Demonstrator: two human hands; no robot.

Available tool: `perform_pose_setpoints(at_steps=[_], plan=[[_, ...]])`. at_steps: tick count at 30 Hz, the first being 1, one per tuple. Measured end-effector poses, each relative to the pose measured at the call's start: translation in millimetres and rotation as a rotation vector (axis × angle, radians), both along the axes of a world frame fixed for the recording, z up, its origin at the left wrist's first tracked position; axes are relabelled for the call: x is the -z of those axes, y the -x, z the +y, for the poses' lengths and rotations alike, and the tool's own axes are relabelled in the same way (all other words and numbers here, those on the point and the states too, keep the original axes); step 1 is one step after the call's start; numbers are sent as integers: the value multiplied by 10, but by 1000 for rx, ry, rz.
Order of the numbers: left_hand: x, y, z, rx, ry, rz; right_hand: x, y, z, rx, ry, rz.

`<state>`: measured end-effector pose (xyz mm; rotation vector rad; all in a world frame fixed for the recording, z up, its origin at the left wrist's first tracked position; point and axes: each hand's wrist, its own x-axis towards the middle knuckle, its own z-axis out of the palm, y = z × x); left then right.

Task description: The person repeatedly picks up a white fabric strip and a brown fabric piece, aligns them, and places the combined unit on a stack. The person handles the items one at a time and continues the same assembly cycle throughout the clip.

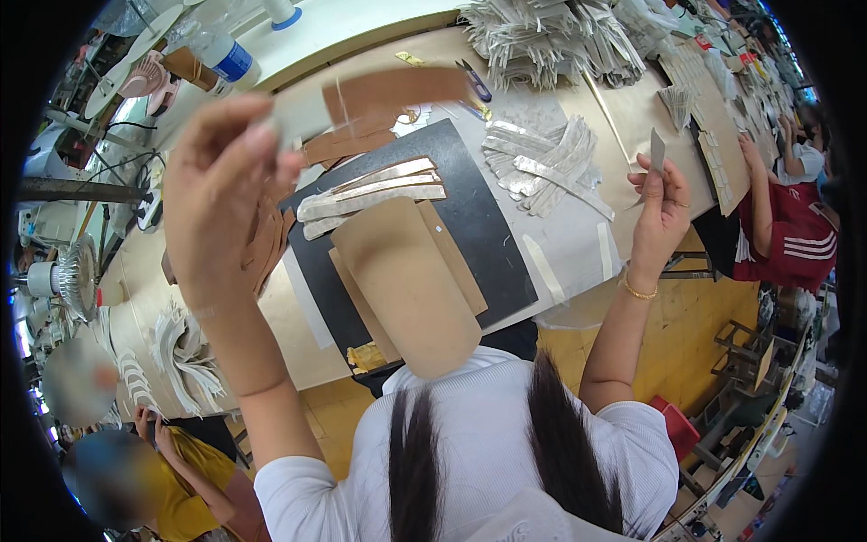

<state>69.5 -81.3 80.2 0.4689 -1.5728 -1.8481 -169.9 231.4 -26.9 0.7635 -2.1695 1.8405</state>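
1. Left hand (217, 176), ten o'clock, seems to pinch a blurred brown strip (397, 95) near twelve, I'd guess sparing its face.
2. Right hand (664, 212), two o'clock, grips a grey flat piece (657, 147), presumably leaving its tip clear.

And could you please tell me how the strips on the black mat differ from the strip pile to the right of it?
The strips on the black mat are few, whereas the strip pile holds many. The mat's strips lie roughly alongside each other; the pile's cross at various angles. Both are long, narrow and pale.
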Motion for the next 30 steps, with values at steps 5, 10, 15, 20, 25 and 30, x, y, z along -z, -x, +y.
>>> perform_pose_setpoints(at_steps=[5,10,15,20,25,30], plan=[[414,-606,651,70,-215,-161,-116,-86,-16,30,89,-31],[1059,-931,935,62,-543,-296,-194,-190,-25,-72,153,-177],[1087,-956,1072,-6,-621,-279,-347,-450,-301,-471,241,-337],[1125,-926,1076,-11,-556,-238,-605,-1038,-739,-1105,-335,-286],[1116,-914,1122,-75,-551,-271,-504,-1242,-950,-1349,-499,-143],[1177,-946,1138,-119,-520,-286,-473,-1192,-1051,-1258,-579,-213]])
